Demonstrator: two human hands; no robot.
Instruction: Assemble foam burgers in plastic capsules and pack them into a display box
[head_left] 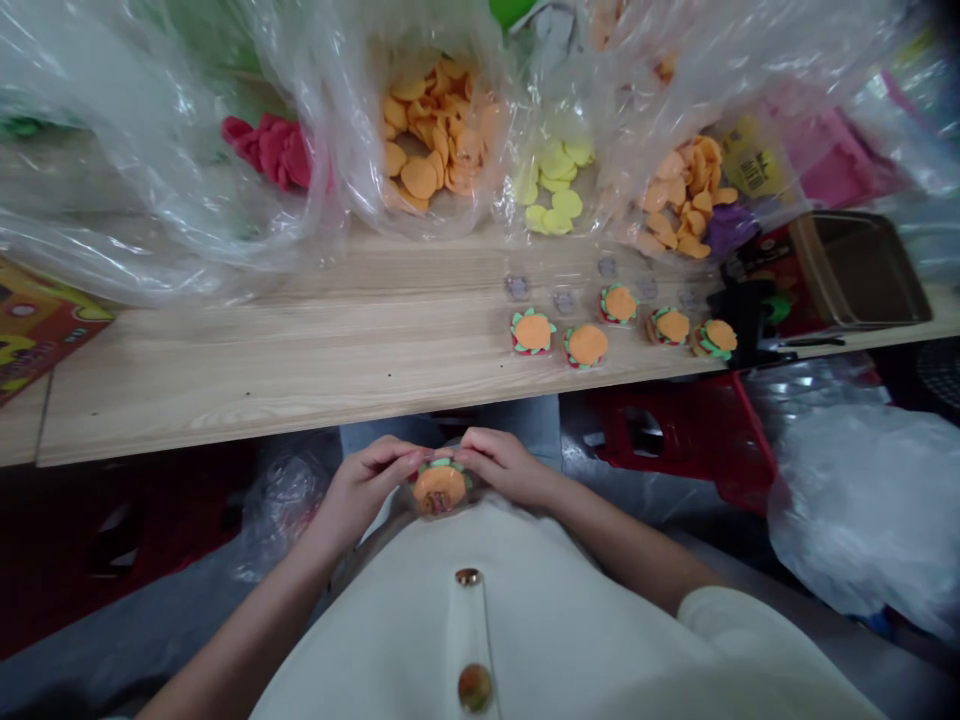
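Observation:
A toy burger (439, 488) with an orange bun top and green frill is held close to my body, just below the table edge. Clear plastic seems to cover it, and a reddish-brown patch marks its near side. My left hand (373, 482) pinches its left upper edge between thumb and fingers. On the opposite side, my right hand (504, 464) is closed on the right upper edge. Several similar toy burgers (586, 346) stand on the wooden table (300, 350) ahead to the right, with small clear plastic pieces (563, 300) behind them.
Along the back lie open plastic bags of orange pieces (420, 176), yellow discs (556, 200) and crimson pieces (276, 150). A brown-rimmed clear box (862, 270) sits far right. Red stools (675, 430) stand under the table, and a white plastic bag (862, 500) is at right.

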